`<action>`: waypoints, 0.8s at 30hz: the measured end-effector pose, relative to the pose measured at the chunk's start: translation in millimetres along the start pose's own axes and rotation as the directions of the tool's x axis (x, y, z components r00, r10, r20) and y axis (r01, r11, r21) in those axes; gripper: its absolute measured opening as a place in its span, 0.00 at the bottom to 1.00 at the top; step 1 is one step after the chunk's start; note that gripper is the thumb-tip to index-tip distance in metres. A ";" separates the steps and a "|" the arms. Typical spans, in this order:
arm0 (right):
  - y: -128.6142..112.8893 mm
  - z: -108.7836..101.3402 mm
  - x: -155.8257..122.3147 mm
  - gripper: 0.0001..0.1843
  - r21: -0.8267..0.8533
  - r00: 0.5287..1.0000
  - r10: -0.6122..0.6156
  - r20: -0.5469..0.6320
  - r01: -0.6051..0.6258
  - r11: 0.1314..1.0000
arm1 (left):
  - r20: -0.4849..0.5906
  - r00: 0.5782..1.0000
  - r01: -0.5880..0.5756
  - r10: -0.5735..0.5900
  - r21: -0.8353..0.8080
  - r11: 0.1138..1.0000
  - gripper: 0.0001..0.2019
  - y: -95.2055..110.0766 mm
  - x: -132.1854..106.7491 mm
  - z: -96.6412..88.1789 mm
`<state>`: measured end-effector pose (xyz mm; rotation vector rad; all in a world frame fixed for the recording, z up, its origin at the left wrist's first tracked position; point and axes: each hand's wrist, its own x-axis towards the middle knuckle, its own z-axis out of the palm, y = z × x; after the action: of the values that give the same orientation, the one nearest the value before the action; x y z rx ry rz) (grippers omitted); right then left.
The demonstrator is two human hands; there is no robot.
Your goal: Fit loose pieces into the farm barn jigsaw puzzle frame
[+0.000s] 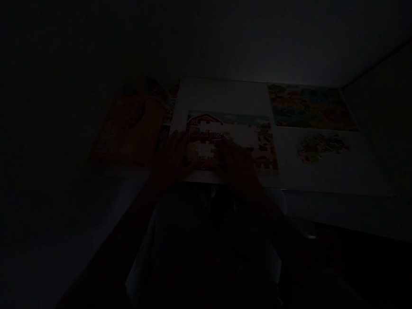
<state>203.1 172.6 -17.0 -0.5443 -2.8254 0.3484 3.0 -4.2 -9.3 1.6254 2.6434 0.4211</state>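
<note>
The picture is very dark. A part-built jigsaw puzzle [259,151] with a red barn lies on a white board [217,96] in front of me, with gaps showing white inside it. My left hand [172,159] rests on the puzzle's left edge, fingers lying flat. My right hand [236,161] lies on the puzzle's middle, fingers pointing toward the gaps. Whether either hand holds a piece is lost in the dark.
A colourful reference picture [309,107] lies at the back right. A heap of loose pieces [322,147] sits on the white surface right of the puzzle. An orange box [131,127] lies to the left. Walls close in behind and at right.
</note>
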 end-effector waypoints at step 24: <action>16.1 3.8 44.0 0.39 0.039 0.997 0.066 -0.033 -0.065 0.997 | 0.017 1.000 0.011 -0.011 -0.029 1.000 0.45 1.7 0.2 -1.6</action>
<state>167.7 203.6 -16.7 -0.6303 -2.7667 0.3996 4.1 -3.6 -7.3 1.5988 2.6205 0.4411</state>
